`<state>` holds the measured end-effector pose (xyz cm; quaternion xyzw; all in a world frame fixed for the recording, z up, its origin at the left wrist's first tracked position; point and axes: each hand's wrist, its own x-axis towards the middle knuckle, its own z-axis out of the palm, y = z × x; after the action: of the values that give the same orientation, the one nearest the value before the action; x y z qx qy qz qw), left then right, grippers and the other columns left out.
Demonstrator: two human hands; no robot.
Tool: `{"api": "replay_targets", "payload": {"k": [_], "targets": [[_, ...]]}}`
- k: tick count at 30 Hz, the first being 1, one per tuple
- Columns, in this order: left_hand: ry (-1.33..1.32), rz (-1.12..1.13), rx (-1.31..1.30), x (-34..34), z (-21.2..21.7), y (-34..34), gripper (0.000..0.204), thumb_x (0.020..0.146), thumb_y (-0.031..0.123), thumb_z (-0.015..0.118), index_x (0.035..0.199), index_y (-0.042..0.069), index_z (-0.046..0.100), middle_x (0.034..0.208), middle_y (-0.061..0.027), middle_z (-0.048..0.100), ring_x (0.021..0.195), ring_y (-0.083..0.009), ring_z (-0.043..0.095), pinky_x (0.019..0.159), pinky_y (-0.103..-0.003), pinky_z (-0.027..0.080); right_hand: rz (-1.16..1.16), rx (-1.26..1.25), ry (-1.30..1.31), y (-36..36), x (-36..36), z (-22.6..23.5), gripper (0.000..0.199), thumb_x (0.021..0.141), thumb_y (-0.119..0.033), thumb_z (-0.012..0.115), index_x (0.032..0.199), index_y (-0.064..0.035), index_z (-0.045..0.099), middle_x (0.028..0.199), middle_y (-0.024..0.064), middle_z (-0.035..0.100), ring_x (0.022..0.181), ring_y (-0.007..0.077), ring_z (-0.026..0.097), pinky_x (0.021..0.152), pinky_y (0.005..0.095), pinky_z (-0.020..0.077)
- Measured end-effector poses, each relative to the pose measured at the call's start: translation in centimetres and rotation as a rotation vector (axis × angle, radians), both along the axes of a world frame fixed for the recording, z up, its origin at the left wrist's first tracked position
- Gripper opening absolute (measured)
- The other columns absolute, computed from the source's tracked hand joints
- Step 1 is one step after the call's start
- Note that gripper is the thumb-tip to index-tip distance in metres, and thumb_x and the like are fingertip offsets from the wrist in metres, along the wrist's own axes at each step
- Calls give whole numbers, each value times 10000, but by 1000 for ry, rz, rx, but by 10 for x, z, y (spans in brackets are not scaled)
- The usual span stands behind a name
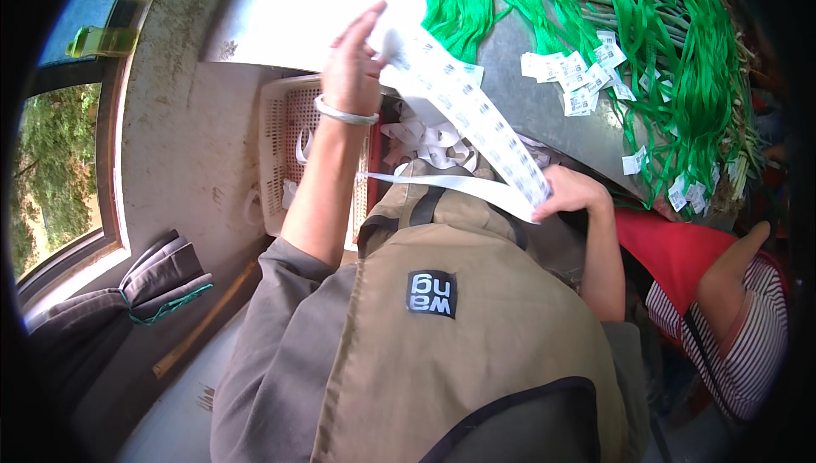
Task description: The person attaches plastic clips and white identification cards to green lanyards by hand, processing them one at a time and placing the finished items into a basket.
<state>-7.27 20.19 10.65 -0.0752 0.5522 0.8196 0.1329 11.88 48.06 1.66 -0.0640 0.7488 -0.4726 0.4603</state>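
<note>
Holding a strip of printed labels (pixel 480 119) slantwise between both hands, over the near edge of the metal table (pixel 510 102); right hand (pixel 571 192) pinches its near right end, thumb and fingers closed on it; left hand (pixel 354 63) is at the far left end, fingers partly extended, glare on the strip hiding the contact, so cannot tell whether they grip it or only steady it.

A narrow white tail (pixel 459 182) runs left from the right hand, above the apron (pixel 476 284), toward the pale basket (pixel 274 93); white loops (pixel 433 142) lie below the strip; green net bundles (pixel 463 4) are on the far part of the table, with small labels (pixel 578 80) at their ends to the right.

Risks, as judged: uneven tension between the hands could twist or crease the strip; a hard pull could tear it; the tail could snag on the basket's rim or tangle among the loops if let drop; a loose left hold, if it is one, could let the far end slip; swinging right could catch the net bundles.
</note>
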Motion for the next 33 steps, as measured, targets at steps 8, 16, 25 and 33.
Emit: {"api": "replay_targets", "payload": {"k": [8,16,25,33], "targets": [[-130,-292,-39,40,-28,-2,195,824,178,575,948,75,685,743,7,608,548,-29,479,498,-160,378,-457,125,408,-27,4,13,199,782,-49,601,971,5,567,901,70,614,885,153,586,779,295,467],[-254,-402,16,58,-40,-1,195,857,153,536,980,60,655,817,-8,640,665,-57,567,574,-199,448,-770,-125,704,-113,-56,57,279,783,-10,631,1054,13,568,880,55,617,796,104,569,712,233,459],[-270,-387,0,44,-53,-14,226,867,141,522,1010,2,627,829,-57,643,648,-83,601,542,-208,481,-796,-58,770,-136,-70,48,192,774,-3,627,964,16,611,788,86,617,678,137,578,616,256,464],[-282,-430,-102,26,-65,-18,193,849,178,556,914,26,655,719,-14,614,568,-53,521,466,-183,386,-852,54,803,-153,-74,31,134,769,-3,641,903,-3,639,838,70,630,745,105,567,644,229,453]]}}
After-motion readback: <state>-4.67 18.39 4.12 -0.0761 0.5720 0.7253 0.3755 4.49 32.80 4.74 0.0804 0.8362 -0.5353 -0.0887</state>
